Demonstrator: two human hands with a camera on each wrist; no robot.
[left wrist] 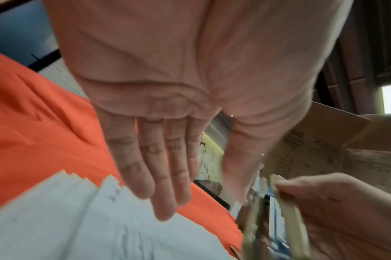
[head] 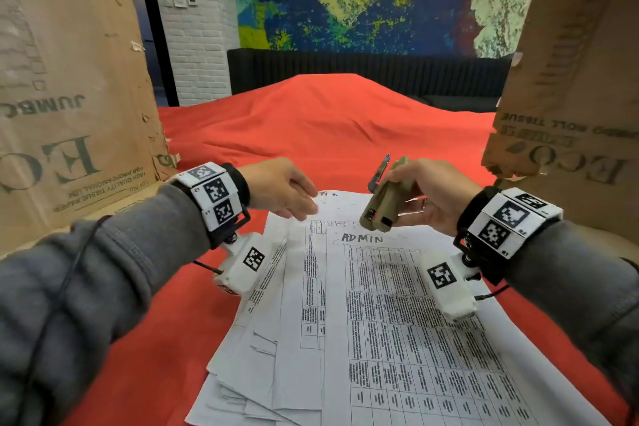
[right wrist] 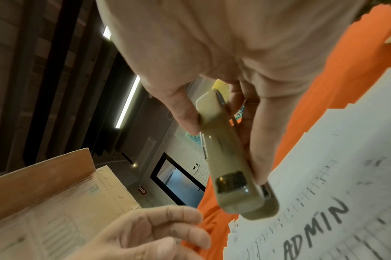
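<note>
while right hand [head: 439, 194] grips stapler [head: 383, 201], top sheet [head: 380, 287] reads "admin".

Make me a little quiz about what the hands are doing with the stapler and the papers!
1. True or false: the right hand grips the tan stapler.
2. Which word is handwritten on the stack of papers? A) ADMIN B) OFFICE C) SALES
3. Fill in: the left hand has straight fingers and holds ___.

Key: 1 true; 2 A; 3 nothing.
</note>
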